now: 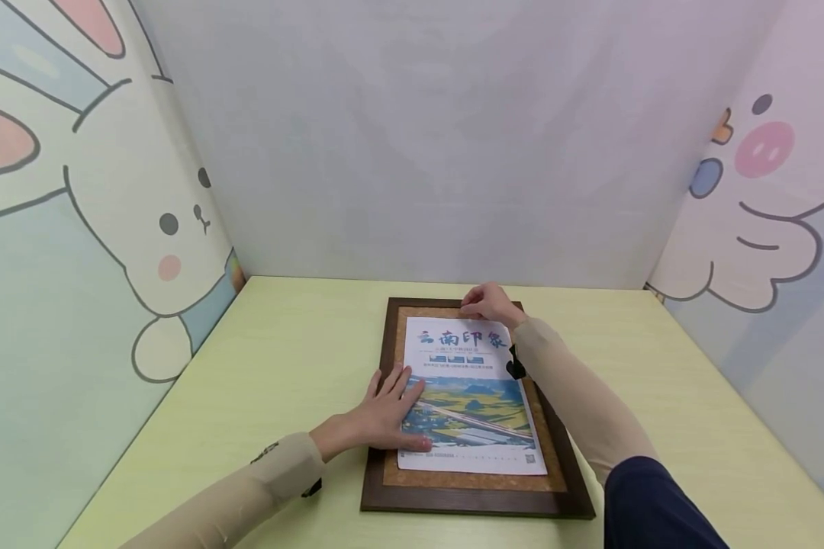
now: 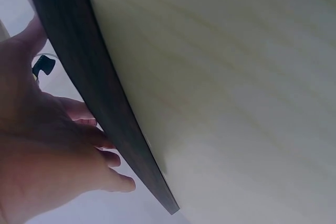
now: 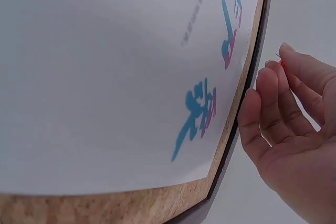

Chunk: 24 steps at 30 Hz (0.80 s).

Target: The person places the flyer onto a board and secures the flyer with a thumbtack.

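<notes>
Poster (image 1: 470,404): smooth matt paper. Board (image 1: 474,479): rough speckled cork. Frame (image 1: 477,502): smooth, dark wood-look. Counter (image 1: 302,343): smooth, wood-grain finish.

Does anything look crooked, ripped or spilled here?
Nothing stands out. The poster lies roughly straight on the cork board, with no rips or spills showing. The right hand pinches what looks like a red pin.

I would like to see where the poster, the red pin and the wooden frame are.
Poster (image 1: 472,400), head view: printed landscape.
Red pin (image 3: 283,63), right wrist view: red head.
Wooden frame (image 1: 477,501), head view: near bar.
</notes>
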Available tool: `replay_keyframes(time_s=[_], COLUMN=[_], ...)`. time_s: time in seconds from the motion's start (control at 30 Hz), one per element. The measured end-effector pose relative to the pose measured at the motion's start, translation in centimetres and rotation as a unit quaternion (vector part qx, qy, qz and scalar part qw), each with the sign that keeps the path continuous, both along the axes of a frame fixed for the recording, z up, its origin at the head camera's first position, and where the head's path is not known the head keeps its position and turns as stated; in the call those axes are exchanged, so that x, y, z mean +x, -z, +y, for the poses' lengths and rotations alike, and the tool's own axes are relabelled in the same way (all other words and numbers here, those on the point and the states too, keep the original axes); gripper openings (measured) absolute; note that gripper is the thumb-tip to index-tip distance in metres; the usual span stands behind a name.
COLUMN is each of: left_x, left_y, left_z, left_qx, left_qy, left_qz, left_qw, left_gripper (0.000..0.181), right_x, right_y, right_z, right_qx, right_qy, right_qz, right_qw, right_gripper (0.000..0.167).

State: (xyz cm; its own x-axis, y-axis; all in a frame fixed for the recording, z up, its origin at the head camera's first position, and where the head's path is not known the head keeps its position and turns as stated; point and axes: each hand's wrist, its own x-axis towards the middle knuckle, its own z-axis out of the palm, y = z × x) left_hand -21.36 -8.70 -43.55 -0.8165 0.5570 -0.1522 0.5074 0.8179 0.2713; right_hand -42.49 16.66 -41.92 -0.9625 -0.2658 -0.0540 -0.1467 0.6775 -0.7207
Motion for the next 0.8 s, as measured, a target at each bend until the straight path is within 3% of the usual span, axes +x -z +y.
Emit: replay_keyframes(time_s=[0.8], left_x=[0.2], left_y=[-0.6], left_z=[0.2], left_qx=[-0.02], left_qy=[-0.003], left_qz=[0.0], left_qw=[0.9998], left_gripper=[0.103], right_x=[0.7], right_y=[0.6], right_z=[-1.5], right_qx=[0.036], right_qy=[-0.043], right_qz=[-0.004], right_qw=[0.9984], right_gripper=[0.012])
